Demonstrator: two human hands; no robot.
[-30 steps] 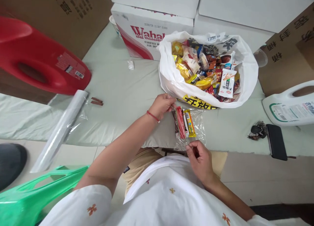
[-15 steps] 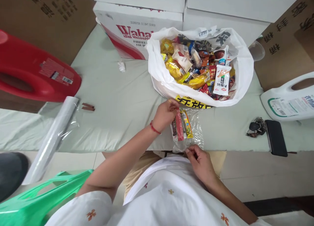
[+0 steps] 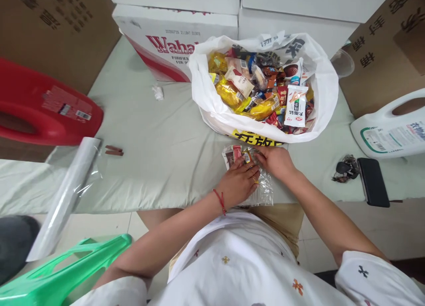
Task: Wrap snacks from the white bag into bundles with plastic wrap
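Note:
A clear plastic bag lies at the table's front edge with a few wrapped snacks in or under its film; red, dark and yellow wrappers show. My left hand rests flat over the snacks, fingers stretched out, a red string bracelet on its wrist. At the bag's upper right edge, my right hand has its fingers pressed together on the film; the fingertips are partly hidden. Just beyond both hands stands a white plastic bag full of wrapped snacks.
On the left are a red jug, a roll of clear film over the edge, and two brown strips. A white jug, keys and a black phone lie right. Cartons line the back. A green stool stands below.
My left hand has come down from the snacks' top end to lie over them. My right hand has moved from the bag's near edge up to its upper right side.

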